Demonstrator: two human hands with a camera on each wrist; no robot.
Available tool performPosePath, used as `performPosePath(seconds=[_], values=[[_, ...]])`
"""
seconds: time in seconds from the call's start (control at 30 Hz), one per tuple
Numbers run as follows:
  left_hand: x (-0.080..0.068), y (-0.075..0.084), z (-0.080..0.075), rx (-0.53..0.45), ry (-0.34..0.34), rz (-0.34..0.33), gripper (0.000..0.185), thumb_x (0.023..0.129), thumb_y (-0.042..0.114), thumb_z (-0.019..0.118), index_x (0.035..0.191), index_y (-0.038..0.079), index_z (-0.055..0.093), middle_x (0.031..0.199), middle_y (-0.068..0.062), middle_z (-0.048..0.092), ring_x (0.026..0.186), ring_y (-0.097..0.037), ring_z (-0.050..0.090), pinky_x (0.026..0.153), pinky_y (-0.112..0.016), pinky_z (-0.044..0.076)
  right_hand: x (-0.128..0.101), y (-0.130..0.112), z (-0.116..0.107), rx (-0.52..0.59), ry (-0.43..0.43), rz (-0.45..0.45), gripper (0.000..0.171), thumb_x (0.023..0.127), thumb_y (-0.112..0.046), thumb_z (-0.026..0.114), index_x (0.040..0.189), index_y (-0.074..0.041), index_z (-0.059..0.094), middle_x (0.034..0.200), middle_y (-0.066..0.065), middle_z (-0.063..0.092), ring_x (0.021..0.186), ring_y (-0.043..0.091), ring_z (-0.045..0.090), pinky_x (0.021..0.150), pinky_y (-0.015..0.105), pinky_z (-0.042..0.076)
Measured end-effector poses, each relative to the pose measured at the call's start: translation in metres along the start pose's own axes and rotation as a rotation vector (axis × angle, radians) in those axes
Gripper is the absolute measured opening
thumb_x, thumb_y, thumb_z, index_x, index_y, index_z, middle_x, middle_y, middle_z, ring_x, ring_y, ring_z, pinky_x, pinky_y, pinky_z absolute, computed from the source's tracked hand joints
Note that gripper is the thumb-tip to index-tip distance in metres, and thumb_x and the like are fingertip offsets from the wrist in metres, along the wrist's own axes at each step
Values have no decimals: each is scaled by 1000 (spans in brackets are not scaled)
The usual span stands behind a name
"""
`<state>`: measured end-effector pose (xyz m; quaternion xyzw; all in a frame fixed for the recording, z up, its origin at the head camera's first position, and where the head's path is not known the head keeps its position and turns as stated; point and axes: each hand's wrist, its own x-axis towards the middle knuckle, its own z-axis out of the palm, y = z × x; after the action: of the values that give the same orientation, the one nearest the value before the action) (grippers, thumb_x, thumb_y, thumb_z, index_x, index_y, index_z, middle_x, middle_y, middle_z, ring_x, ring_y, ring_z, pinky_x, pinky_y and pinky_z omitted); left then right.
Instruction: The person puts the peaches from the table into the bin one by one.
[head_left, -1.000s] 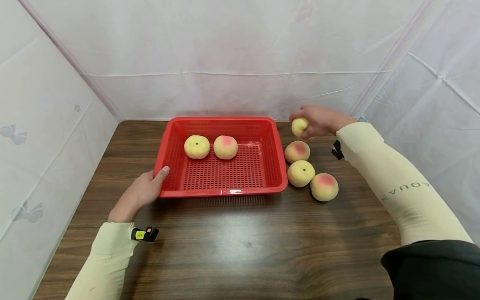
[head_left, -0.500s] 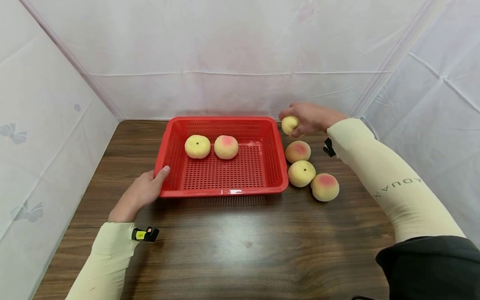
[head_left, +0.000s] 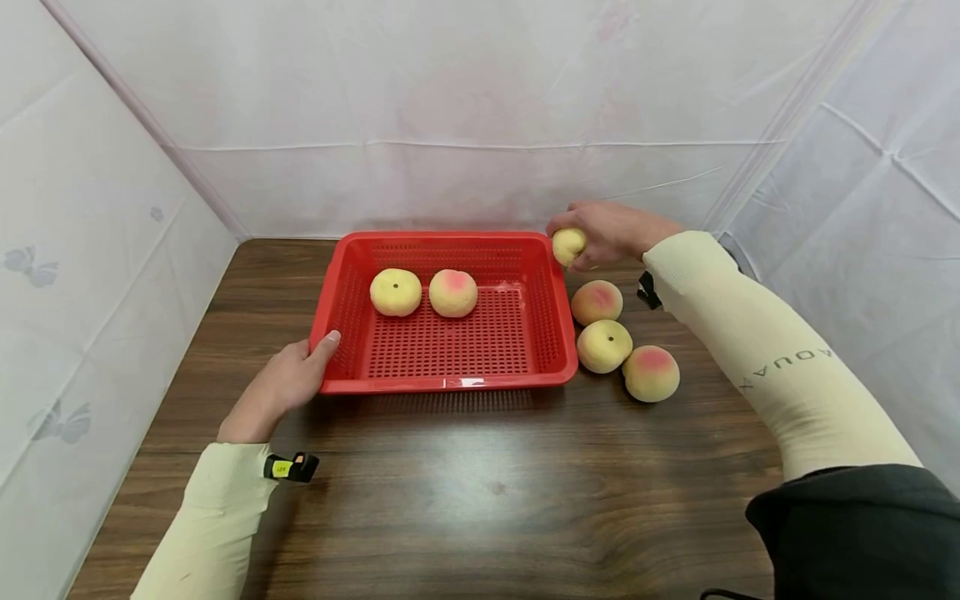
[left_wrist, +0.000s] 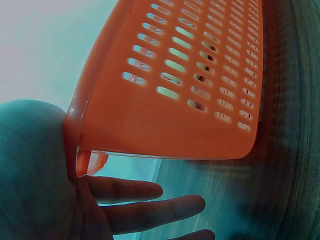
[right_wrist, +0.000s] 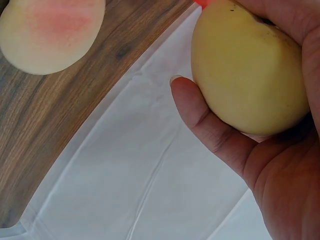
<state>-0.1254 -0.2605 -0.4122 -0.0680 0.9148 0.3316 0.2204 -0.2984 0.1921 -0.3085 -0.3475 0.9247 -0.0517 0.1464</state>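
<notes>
My right hand (head_left: 611, 233) grips a yellow peach (head_left: 568, 247) at the basket's back right corner. In the right wrist view its thumb and fingers curl round the peach (right_wrist: 250, 70). The red plastic basket (head_left: 465, 384) has slotted walls and stands on the table. Inside lie two peaches, a yellow one (head_left: 395, 292) and a pink-topped one (head_left: 453, 293). My left hand (head_left: 288, 379) holds the basket's left rim near the front corner, thumb over the rim. The left wrist view shows its other fingers (left_wrist: 155, 214) stretched out below the rim, outside the basket wall (left_wrist: 165, 125).
Right of the basket sit three more peaches: a reddish one (head_left: 597, 302), a yellow one (head_left: 604, 347) and a pink-topped one (head_left: 651, 374). They rest on a dark wooden table (head_left: 465, 500). White sheeting (head_left: 480, 108) closes off the back and both sides.
My right hand has moved left with the peach, from beyond the loose peaches to the basket's back right corner. The left hand and the basket have stayed in place.
</notes>
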Motion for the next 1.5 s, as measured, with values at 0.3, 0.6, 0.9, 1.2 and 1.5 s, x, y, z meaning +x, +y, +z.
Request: performPosePath(seconds=[0.3,0.6,0.9,1.2,1.5], values=[[-2,0,1,-9,5,-3,75,107,64,25,124,-2,56,96,-16,64,84,-24,56,70,-35,42,14,-16,-1,6,6,-36,45,82,-16,85,123,-19,67,108,12,60,92,28,58,80,40,46],[-3,1,2,-9,4,-3,76,107,64,24,125,-3,56,97,-16,64,85,-25,57,71,-35,42,27,-31,1,-32,-9,-57,45,82,-19,85,123,-23,67,110,10,60,97,28,59,83,41,48],[-3,2,4,-21,7,-3,74,107,64,26,124,-1,56,96,-15,65,84,-24,56,70,-35,42,35,-39,5,-12,-47,-44,44,85,-22,86,124,-24,65,114,9,57,101,28,58,85,41,50],[-4,3,3,-18,2,-12,72,108,63,27,123,-1,56,96,-15,64,83,-24,56,70,-35,42,43,-45,6,-13,-48,-71,44,84,-19,84,123,-23,64,116,12,57,101,29,58,85,43,49],[-5,2,4,-19,7,-10,72,108,63,26,122,-1,56,94,-14,64,82,-23,54,68,-35,41,51,-52,6,7,-64,-76,45,85,-14,81,126,-21,63,119,12,55,104,30,57,88,43,49]])
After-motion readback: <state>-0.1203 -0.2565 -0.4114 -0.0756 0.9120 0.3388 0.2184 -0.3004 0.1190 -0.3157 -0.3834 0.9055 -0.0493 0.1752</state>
